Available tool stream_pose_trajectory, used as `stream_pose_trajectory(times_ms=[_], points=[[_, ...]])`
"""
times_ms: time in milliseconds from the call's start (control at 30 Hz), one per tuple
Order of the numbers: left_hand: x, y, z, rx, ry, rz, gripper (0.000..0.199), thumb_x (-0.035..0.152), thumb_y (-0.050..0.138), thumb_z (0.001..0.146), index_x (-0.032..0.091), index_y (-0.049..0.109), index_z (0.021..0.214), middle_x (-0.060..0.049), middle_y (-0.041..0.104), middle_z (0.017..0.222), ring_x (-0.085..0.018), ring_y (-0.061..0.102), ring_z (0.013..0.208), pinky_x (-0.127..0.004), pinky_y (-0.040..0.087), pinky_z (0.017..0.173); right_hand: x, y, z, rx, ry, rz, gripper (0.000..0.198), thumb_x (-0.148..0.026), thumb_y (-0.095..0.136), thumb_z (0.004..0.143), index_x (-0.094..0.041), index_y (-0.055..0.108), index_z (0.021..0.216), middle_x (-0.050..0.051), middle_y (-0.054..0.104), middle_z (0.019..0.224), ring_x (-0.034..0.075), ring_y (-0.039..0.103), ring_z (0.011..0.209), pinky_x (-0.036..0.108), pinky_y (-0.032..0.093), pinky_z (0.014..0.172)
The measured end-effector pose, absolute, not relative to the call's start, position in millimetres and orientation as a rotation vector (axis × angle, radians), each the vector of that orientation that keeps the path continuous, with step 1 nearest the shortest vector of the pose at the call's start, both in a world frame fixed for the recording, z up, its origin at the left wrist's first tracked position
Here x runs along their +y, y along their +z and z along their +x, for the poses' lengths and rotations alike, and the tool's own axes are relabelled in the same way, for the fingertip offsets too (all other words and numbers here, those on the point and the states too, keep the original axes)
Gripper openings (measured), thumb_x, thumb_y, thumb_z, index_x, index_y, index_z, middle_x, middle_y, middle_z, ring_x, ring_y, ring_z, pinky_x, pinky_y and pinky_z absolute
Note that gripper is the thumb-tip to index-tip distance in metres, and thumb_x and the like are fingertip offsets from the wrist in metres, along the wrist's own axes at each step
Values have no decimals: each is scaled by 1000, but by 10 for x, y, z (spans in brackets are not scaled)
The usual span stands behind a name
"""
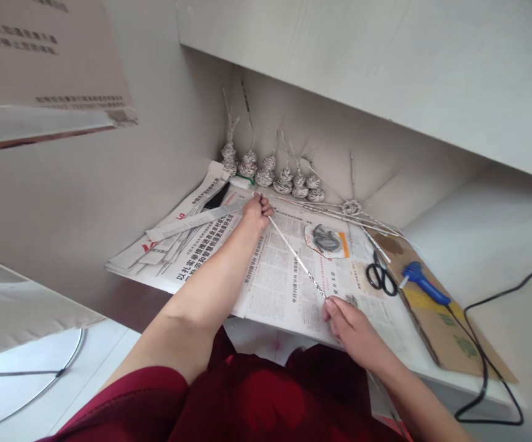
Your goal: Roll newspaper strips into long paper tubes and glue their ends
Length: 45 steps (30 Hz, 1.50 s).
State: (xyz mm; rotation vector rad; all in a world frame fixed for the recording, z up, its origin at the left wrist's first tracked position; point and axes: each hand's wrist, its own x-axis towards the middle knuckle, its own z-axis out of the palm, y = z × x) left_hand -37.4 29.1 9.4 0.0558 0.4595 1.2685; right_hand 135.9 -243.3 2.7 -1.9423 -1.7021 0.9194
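Note:
A thin rolled newspaper stick [292, 250] slants across the table between my two hands. My left hand [257, 212] is closed around its far end, near the back of the newspaper sheets. The near end is pinched between the thumb and fingers of my right hand [351, 325], close to the table's front edge. A flat newspaper strip [195, 221] runs from the left up to my left hand; whether it joins the stick is hidden by the fingers. Beneath the stick lie spread newspaper sheets [270, 285].
Several woven gourd shapes [283, 179] stand along the back wall. A woven spoked piece [351, 207] and loose paper sticks lie right of them. Black scissors [381, 277], a blue glue gun [425, 282] on cardboard [450, 344], and a grey lump on paper [325, 239] are rightward. A shelf overhangs.

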Motion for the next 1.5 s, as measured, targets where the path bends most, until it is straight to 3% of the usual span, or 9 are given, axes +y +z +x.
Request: stream_pose_trajectory(times_ms=[133, 300, 433, 567, 700, 867, 1100, 1300, 1500], points=[[266, 126, -386, 414, 1226, 58, 31, 26, 35, 95, 17, 38, 66, 8, 26, 47, -4, 20, 31, -15, 11, 30, -2472, 36, 1377, -1086, 1727, -1525, 38, -58, 37, 89, -22, 38, 75, -10, 23, 47, 7, 23, 34, 20, 18, 35], [246, 136, -399, 335, 1185, 68, 31, 24, 35, 95, 17, 37, 65, 7, 25, 48, -4, 21, 32, -14, 12, 31, -2470, -12, 1320, -798, 2076, -1175, 38, -54, 39, 89, -23, 31, 69, -11, 14, 41, 7, 12, 31, 19, 14, 30], [265, 138, -423, 378, 1211, 64, 31, 25, 36, 95, 17, 38, 65, 7, 26, 47, -4, 21, 32, -14, 11, 31, -2544, 27, 1269, -1051, 1835, -1492, 38, -59, 31, 90, -23, 42, 81, -10, 24, 47, 8, 25, 33, 20, 23, 33], [314, 119, -447, 443, 1285, 33, 30, 27, 32, 96, 17, 38, 68, 7, 29, 47, -3, 20, 31, -14, 12, 32, -2676, 92, 1438, -1755, 747, -2044, 35, -53, 43, 87, -23, 48, 104, -1, 53, 62, 17, 54, 52, 28, 38, 50], [332, 98, -451, 484, 1326, 16, 31, 27, 31, 96, 18, 37, 68, 7, 28, 46, -3, 20, 31, -14, 11, 32, -2763, 75, 1662, -2021, 12, -2245, 29, -45, 38, 90, -21, 53, 89, 6, 62, 68, 22, 58, 59, 30, 34, 53], [313, 107, -453, 465, 1312, 38, 31, 25, 34, 95, 17, 38, 66, 7, 28, 45, -3, 20, 31, -14, 11, 31, -2813, 64, 1632, -1791, 671, -2076, 35, -45, 31, 94, -21, 52, 80, 0, 53, 62, 16, 52, 58, 28, 37, 56], [302, 115, -458, 431, 1270, 54, 31, 24, 35, 95, 17, 37, 64, 7, 26, 45, -3, 19, 30, -15, 10, 31, -2871, 36, 1563, -1037, 1742, -1579, 43, -56, 32, 91, -19, 53, 87, -10, 27, 46, 7, 23, 34, 21, 18, 36], [320, 99, -459, 467, 1289, 46, 31, 25, 34, 95, 18, 36, 65, 7, 27, 45, -3, 19, 30, -15, 11, 30, -2872, 148, 1600, -1243, 1572, -1811, 45, -56, 34, 90, -19, 50, 111, -4, 47, 59, 12, 48, 47, 24, 37, 44], [341, 83, -463, 487, 1312, 36, 31, 26, 33, 96, 18, 37, 66, 7, 28, 45, -3, 20, 30, -15, 11, 30, -2934, 152, 1712, -1767, 721, -2144, 32, -49, 41, 89, -22, 53, 77, 0, 54, 65, 16, 52, 61, 30, 40, 61]])
